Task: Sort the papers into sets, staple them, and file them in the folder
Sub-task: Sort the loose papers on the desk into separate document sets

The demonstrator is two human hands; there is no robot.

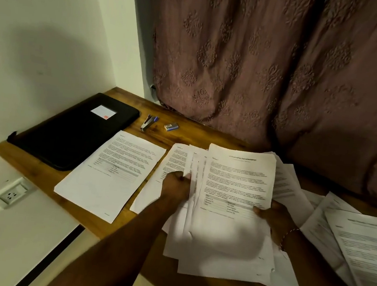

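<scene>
Left hand [176,183] pinches fanned papers [238,177], right hand [273,214] grips their 4 o'clock edge; folder [75,131] lies at 10 o'clock.

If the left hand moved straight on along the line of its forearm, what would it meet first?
The fanned papers that the left hand pinches; past them probably the curtain, though depth is unclear. The stapler lies off to the left of that line.

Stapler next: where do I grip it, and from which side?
Take the stapler from above, pinching its long sides at mid-body: it lies flat on the table, lengthwise away from you, with open space toward the folder and the staple box.
</scene>
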